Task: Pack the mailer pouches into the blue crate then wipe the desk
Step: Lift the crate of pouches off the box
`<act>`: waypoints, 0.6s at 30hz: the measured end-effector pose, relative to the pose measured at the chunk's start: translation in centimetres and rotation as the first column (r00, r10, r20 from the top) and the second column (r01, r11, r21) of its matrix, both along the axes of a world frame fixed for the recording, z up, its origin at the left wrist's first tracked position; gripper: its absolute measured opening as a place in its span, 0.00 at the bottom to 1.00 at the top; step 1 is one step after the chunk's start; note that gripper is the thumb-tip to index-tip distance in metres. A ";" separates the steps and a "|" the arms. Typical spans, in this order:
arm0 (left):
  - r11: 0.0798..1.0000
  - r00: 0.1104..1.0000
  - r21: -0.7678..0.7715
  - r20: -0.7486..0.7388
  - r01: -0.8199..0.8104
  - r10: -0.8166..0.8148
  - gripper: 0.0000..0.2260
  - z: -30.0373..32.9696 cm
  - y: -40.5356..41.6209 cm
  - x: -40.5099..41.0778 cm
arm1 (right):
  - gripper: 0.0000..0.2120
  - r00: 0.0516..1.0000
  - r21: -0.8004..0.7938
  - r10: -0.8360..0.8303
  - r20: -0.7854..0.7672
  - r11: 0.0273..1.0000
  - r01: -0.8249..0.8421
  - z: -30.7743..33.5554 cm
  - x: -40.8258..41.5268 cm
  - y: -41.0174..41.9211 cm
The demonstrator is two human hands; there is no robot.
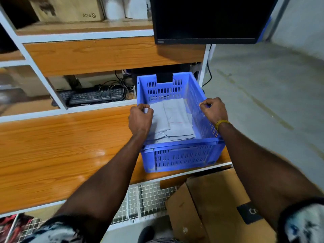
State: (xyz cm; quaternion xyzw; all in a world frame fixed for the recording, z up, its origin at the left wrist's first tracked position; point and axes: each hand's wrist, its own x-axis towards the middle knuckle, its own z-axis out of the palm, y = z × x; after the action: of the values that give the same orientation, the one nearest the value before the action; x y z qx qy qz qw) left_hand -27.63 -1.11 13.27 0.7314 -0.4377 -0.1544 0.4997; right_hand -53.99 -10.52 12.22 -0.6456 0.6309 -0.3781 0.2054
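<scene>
Several grey mailer pouches lie flat and overlapping on the floor of the blue crate, which sits at the right end of the wooden desk, its near wall at the desk's front edge. A person grips the crate by its two side rims: the left hand curls its fingers over the left rim, the right hand clamps round the right rim, a yellow band at that wrist. Behind the crate hangs a dark monitor; a black keyboard with tangled cables rests in the shelf to the left. Below the desk stands an open cardboard box beside a white wire rack.
</scene>
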 end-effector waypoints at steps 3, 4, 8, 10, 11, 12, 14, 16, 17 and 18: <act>0.999 0.999 0.037 -0.021 -0.038 0.039 0.08 0.1 -1.3 -0.3 | 0.09 0.999 0.021 0.029 -0.017 0.999 -0.029 -0.6 -0.3 -1.6; 0.998 0.999 0.046 -0.026 -0.046 0.047 0.09 0.0 -1.7 -0.4 | 0.10 0.999 0.026 0.033 -0.018 0.999 -0.033 -1.0 -0.7 -2.3; 0.996 0.999 0.087 0.003 -0.037 0.037 0.11 -0.5 -3.0 -1.1 | 0.13 0.996 0.103 0.069 -0.060 0.993 -0.062 -2.9 -2.4 -6.2; 0.992 0.999 0.123 0.041 -0.027 0.022 0.12 -0.8 -3.4 -1.5 | 0.10 0.992 0.149 0.077 -0.096 0.987 -0.063 -2.7 -2.5 -6.6; 0.990 0.999 0.138 0.043 -0.022 0.016 0.13 -0.9 -3.5 -1.6 | 0.09 0.989 0.180 0.079 -0.126 0.982 -0.055 -2.1 -2.3 -6.2; 0.990 0.999 0.140 0.035 -0.012 0.007 0.13 -1.0 -3.6 -1.6 | 0.07 0.985 0.201 0.090 -0.149 0.978 -0.059 -1.2 -1.8 -5.2; 0.987 0.999 0.158 0.039 0.008 -0.014 0.13 -1.0 -3.4 -1.5 | 0.04 0.975 0.217 0.104 -0.196 0.974 -0.060 0.5 -0.9 -2.6; 0.981 0.996 0.187 0.071 0.040 -0.054 0.13 -0.9 -3.1 -1.4 | 0.07 0.957 0.205 0.094 -0.273 0.978 -0.038 1.3 -0.1 -0.9; 0.978 0.994 0.204 0.091 0.048 -0.068 0.13 -0.6 -2.8 -1.3 | 0.10 0.947 0.185 0.088 -0.309 0.982 -0.031 1.6 0.2 -0.1; 0.977 0.991 0.203 0.104 0.066 -0.089 0.13 -0.5 -2.5 -1.3 | 0.12 0.945 0.142 0.079 -0.316 0.989 -0.036 1.9 0.7 0.7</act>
State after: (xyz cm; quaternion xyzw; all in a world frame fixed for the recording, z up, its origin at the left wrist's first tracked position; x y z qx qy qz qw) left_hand -28.94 -3.65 12.74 0.7675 -0.4758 -0.1751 0.3923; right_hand -53.27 -9.85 14.16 -0.7014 0.6607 -0.2187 0.1539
